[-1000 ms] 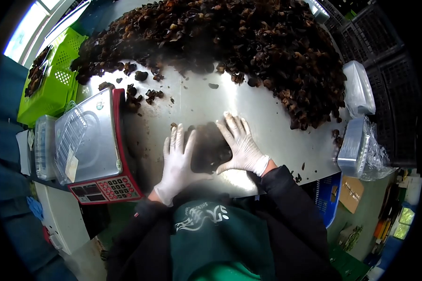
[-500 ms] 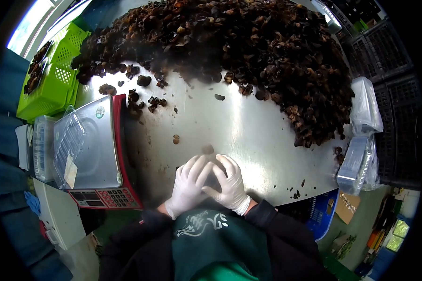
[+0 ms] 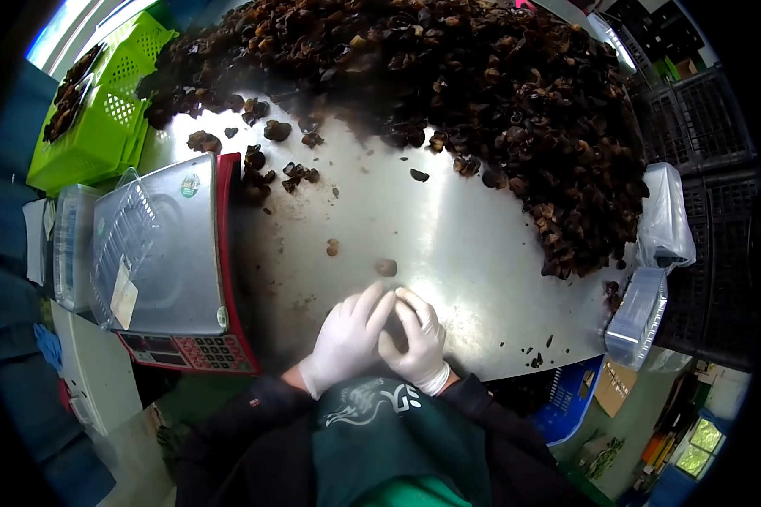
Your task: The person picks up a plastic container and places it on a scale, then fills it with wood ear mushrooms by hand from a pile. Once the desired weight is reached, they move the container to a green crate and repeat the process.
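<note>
White gloves cover both my hands, which rest near the front edge of the metal table. My left hand (image 3: 347, 340) lies palm down with its fingers stretched out and close together. Fingertips of my right hand (image 3: 417, 340) meet those of the left. Its fingers are slightly bent, with a dark gap between them and the thumb. Nothing shows in either hand, though the undersides are hidden. Just beyond the fingertips lies a small brown piece (image 3: 385, 268), and a lighter one (image 3: 332, 248) is farther left. A large heap of dark brown, curled pieces, like dried wood ear fungus (image 3: 482, 101), covers the table's far side.
A red-framed scale (image 3: 173, 253) stands at left, bearing a clear plastic tray (image 3: 131, 228). Behind it are green baskets (image 3: 101, 127). Clear plastic containers (image 3: 637, 317) and a plastic bag (image 3: 664, 211) sit at right, beside black crates (image 3: 706, 245). A blue crate (image 3: 571, 401) is below the table edge.
My fingertips have drawn together, and the right fingers are less spread. The view has shifted slightly. The small brown piece beyond my hands now appears clearer.
</note>
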### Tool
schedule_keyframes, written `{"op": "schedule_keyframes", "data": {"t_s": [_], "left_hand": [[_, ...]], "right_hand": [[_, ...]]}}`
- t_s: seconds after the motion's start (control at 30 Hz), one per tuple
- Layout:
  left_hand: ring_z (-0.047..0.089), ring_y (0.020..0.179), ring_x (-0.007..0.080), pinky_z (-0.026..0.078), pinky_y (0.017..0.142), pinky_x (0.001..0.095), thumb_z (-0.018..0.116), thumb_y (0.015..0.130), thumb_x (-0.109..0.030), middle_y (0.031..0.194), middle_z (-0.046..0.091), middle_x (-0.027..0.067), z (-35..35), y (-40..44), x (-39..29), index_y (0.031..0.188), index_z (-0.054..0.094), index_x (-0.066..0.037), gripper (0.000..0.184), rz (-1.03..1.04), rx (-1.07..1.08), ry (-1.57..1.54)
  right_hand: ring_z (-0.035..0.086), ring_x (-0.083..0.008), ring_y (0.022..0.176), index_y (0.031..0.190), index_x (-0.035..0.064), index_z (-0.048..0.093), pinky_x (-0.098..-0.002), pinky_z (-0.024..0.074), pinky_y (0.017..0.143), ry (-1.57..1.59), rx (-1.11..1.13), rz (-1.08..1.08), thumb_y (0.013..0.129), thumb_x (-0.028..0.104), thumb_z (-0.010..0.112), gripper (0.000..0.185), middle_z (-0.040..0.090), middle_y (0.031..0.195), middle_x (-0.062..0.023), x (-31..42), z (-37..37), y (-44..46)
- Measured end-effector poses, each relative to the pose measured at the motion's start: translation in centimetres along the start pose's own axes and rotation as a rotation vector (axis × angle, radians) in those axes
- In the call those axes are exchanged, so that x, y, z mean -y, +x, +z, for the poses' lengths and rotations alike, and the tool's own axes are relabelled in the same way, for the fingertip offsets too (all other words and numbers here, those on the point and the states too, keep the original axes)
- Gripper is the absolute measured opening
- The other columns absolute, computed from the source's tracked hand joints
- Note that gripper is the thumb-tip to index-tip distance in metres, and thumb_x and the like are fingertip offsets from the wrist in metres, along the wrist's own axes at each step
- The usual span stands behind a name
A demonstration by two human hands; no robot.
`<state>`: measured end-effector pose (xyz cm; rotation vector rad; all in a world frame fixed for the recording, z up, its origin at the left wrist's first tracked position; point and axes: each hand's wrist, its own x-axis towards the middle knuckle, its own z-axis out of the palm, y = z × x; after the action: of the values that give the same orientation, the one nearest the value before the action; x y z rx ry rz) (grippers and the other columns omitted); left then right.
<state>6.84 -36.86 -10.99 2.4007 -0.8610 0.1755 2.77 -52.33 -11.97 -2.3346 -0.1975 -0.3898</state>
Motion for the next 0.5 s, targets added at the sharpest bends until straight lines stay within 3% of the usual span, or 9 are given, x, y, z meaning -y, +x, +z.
{"op": "schedule_keyframes", "data": {"t_s": [0.07,0.13,0.2,0.23,0.37,0.5], "left_hand": [[0.063,0.091,0.0278,0.053,0.078,0.0347,0.064,0.077,-0.013,0.119,0.061,0.0138,-0.1,1.0,-0.3,0.126,0.058,-0.001,0.051,-0.065,-0.001,-0.058],[0.062,0.085,0.0262,0.054,0.073,0.0346,0.064,0.076,-0.012,0.11,0.061,0.0112,-0.5,0.4,-0.4,0.124,0.058,-0.002,0.05,-0.052,0.015,-0.099],[0.062,0.082,0.0255,0.054,0.072,0.0345,0.064,0.075,-0.012,0.105,0.06,0.0098,-0.9,0.0,-0.6,0.124,0.059,-0.003,0.05,-0.048,0.074,-0.098],[0.066,0.098,0.0331,0.056,0.083,0.0376,0.07,0.072,-0.01,0.116,0.063,0.0161,-1.5,-0.2,-0.5,0.127,0.059,-0.001,0.057,-0.101,0.21,-0.17],[0.065,0.1,0.0349,0.056,0.084,0.0397,0.07,0.072,-0.005,0.117,0.064,0.0163,-1.4,1.3,0.2,0.125,0.06,-0.004,0.055,-0.105,-0.055,-0.347],[0.065,0.101,0.0346,0.056,0.08,0.0411,0.075,0.073,-0.011,0.112,0.064,0.015,-6.7,3.2,0.7,0.127,0.057,-0.003,0.058,-0.199,-0.017,-0.281]], "right_hand": [[0.067,-0.0365,0.103,0.116,-0.0019,0.066,-0.0408,0.0579,0.085,0.015,-0.029,0.07,0.084,0.024,0.072,0.041,0.065,0.121,-0.0187,0.2,0.3,0.7],[0.067,-0.0335,0.104,0.119,0.0042,0.067,-0.0406,0.0575,0.085,0.052,-0.027,0.073,0.084,0.033,0.073,0.047,0.065,0.121,-0.0162,0.0,0.5,-0.1],[0.068,-0.0334,0.103,0.119,0.0026,0.067,-0.0404,0.0576,0.086,0.091,-0.013,0.042,0.083,0.032,0.075,0.047,0.065,0.12,-0.0174,0.3,0.3,-1.0],[0.069,-0.0337,0.102,0.118,0.001,0.066,-0.041,0.0576,0.086,0.106,-0.011,0.066,0.084,0.032,0.075,0.048,0.065,0.12,-0.0185,0.5,0.3,-1.1],[0.07,-0.0361,0.097,0.114,-0.0023,0.065,-0.0397,0.0578,0.085,0.159,-0.072,0.12,0.09,0.028,0.073,0.04,0.068,0.112,-0.0213,0.4,0.4,0.9],[0.069,-0.0349,0.096,0.113,-0.0017,0.066,-0.0391,0.0571,0.084,0.213,-0.009,-0.012,0.089,0.028,0.073,0.039,0.069,0.111,-0.0191,3.4,-0.8,6.8]]}}
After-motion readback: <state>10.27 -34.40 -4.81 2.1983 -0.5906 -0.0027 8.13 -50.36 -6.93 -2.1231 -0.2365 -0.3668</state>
